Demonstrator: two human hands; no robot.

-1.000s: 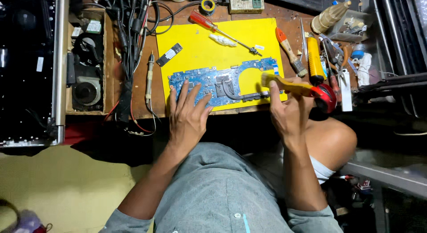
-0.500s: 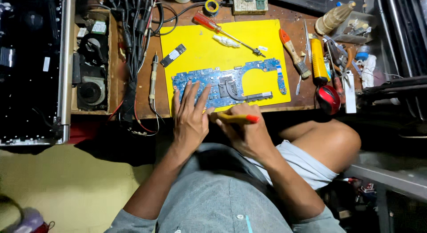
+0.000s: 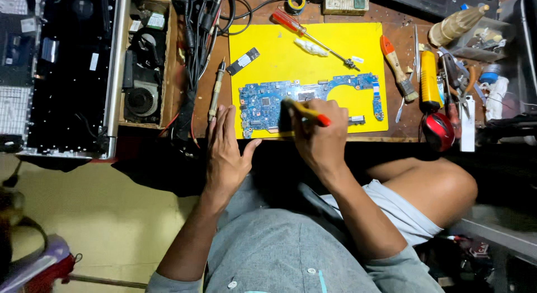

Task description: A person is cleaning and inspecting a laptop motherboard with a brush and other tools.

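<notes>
Our right hand (image 3: pixel 319 137) is clamped on a brush (image 3: pixel 306 112) with a yellow and red handle, its dark head touching the blue board (image 3: pixel 263 105). The board lies on the yellow mat (image 3: pixel 291 63) at the bench's (image 3: pixel 403 130) near edge. Our left hand (image 3: pixel 226 150) rests flat, fingers together, at the mat's near left corner. A red screwdriver (image 3: pixel 310 38) lies at the mat's far edge.

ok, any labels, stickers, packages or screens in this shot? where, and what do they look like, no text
White rectangular stickers on the black opened laptop chassis, far left.
Pale label on a part in the wooden tray, above the round fan.
Small white label on the dark memory stick, top left of the yellow mat.
No lit screen or package visible.
</notes>
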